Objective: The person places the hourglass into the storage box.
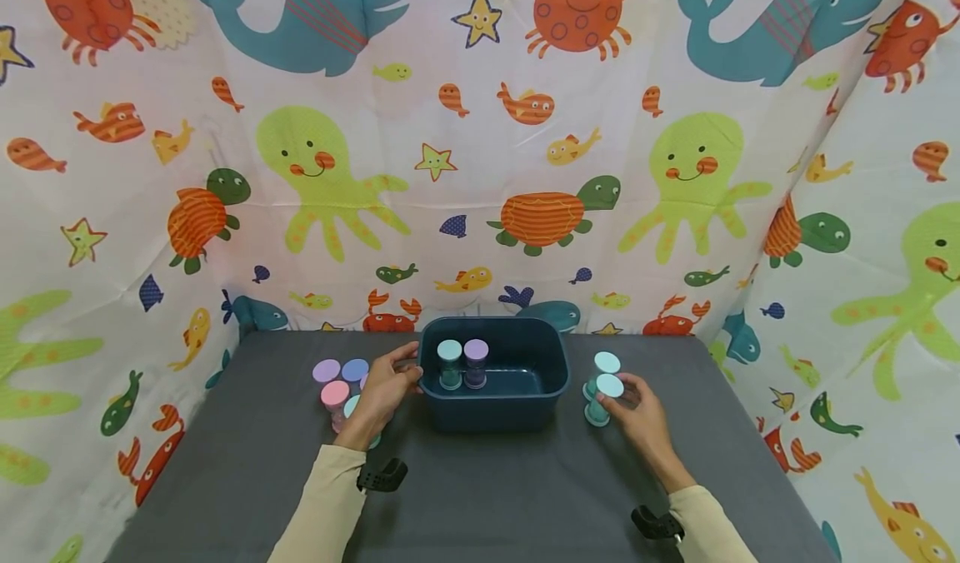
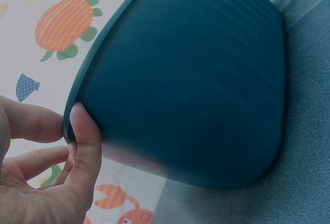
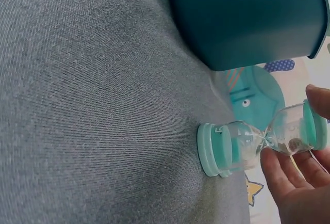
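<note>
My left hand (image 1: 384, 388) pinches the rim of a dark teal plastic bin (image 1: 491, 415) at its left end, thumb and fingers on either side of the edge, as the left wrist view shows. Inside the bin, toward its left, stand a mint-capped hourglass (image 1: 449, 351) and a purple-capped hourglass (image 1: 476, 351). To the right of the bin, my right hand (image 1: 645, 421) grips a mint hourglass (image 3: 265, 137) by its upper part. This hourglass stands upright, its base on or very near the cloth. Just behind it is another mint hourglass (image 1: 607, 363).
Several hourglasses with purple, blue, pink (image 1: 334, 394) and mint caps stand left of the bin, partly hidden by my left hand and forearm. Grey cloth (image 1: 510, 496) covers the table. A curtain (image 1: 465, 238) printed with sea animals hangs behind and at both sides.
</note>
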`<state>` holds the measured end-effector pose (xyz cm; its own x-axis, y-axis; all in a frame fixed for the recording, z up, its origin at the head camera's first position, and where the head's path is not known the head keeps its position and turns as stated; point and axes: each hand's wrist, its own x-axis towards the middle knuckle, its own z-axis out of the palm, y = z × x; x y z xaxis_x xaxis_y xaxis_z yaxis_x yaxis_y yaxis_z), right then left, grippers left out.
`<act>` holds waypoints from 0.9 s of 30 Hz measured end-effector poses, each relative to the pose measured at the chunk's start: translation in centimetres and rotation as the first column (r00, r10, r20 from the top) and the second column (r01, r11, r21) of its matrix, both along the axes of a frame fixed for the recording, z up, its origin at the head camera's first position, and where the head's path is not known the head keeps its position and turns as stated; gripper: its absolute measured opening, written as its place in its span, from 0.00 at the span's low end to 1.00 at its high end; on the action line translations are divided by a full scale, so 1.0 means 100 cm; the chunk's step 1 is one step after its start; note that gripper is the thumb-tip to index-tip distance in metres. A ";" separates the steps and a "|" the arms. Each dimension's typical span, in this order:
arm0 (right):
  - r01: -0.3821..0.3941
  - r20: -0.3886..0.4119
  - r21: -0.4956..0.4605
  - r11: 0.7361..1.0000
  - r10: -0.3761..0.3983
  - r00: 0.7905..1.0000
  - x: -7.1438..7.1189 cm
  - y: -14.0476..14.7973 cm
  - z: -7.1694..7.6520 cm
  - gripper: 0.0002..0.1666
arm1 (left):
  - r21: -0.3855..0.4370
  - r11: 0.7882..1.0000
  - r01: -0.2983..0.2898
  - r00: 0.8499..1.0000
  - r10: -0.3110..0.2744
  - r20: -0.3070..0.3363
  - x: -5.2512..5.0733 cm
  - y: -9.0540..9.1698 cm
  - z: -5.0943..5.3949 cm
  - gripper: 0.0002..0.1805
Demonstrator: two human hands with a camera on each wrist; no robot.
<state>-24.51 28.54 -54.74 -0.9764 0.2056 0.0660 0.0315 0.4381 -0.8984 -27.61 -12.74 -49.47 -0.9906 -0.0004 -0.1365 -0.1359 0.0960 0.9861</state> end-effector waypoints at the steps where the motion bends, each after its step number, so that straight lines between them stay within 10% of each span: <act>1: 0.002 0.000 0.008 1.000 -0.002 1.000 0.000 0.000 0.000 0.37 | 0.000 1.000 0.001 1.000 -0.001 -0.001 0.000 0.000 0.000 0.28; 27: -0.069 -0.105 -0.010 0.998 0.067 0.992 0.023 -0.010 0.051 0.33 | 0.007 1.000 0.008 1.000 -0.008 0.002 0.000 0.000 0.002 0.28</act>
<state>-22.18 27.50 -49.67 -0.9761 0.1404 0.1659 -0.0922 0.4239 -0.9010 -27.61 -12.75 -49.23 -0.9904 0.0085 -0.1380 -0.1367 0.0906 0.9865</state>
